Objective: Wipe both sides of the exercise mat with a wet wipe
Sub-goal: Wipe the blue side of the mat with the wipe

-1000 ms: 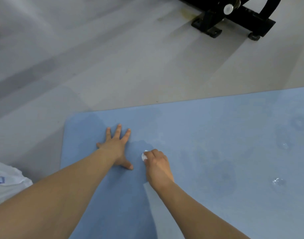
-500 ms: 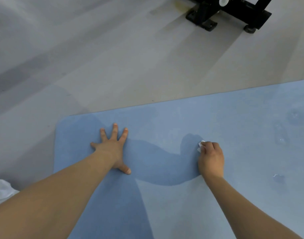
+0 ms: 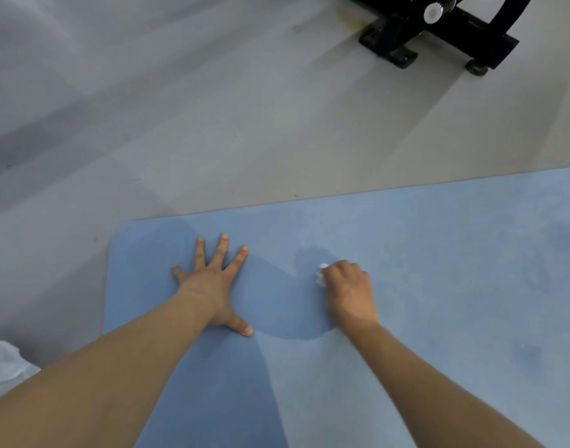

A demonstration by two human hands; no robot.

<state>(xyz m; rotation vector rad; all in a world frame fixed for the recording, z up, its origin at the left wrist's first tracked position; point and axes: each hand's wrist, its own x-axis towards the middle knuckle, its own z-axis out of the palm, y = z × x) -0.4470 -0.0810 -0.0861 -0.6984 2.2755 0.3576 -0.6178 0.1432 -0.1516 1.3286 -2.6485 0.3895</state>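
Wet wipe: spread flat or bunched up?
Bunched up. The wet wipe shows only as a small white wad poking out beside the curled fingers of the right hand, pressed on the blue mat.

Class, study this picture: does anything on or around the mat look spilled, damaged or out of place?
Nothing is damaged or spilled. The blue mat lies flat on the floor. It shows faint darker patches, though whether damp or stains cannot be told. The left hand presses flat, and the right hand grips the wipe.

Blue exercise mat flat on floor, damp patches showing; small white wet wipe bunched, pressed against mat.
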